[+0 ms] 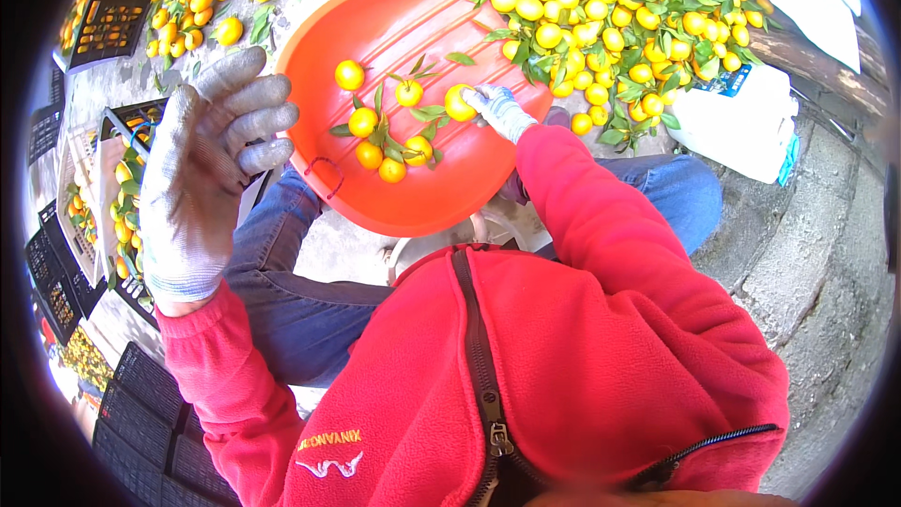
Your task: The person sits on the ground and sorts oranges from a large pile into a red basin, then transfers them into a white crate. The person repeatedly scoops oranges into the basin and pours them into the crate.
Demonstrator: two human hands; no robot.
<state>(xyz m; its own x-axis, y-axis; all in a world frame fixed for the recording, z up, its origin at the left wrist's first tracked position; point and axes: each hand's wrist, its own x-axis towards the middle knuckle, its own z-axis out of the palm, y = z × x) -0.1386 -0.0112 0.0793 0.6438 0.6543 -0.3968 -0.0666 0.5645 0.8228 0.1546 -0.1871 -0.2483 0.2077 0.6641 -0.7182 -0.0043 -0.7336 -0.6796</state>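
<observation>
A wide orange-red plastic scoop [422,197] lies between my knees, ribbed across its floor, with several mandarins [391,169] and green leaves inside. Over its right part, my right hand [502,111], in a white-grey glove, has its fingers closed on one mandarin [460,102]. My left hand [206,164], gloved in grey, is raised beside the scoop's left rim. Its fingers are spread, the palm shows and it holds nothing.
A big heap of leafy mandarins [601,19] lies beyond the scoop, with another pile [202,0] at far left. Black crates [117,5] line the left side, one lined crate [122,197] holding fruit. A white jug-like container [737,127] and a log [817,61] are at right.
</observation>
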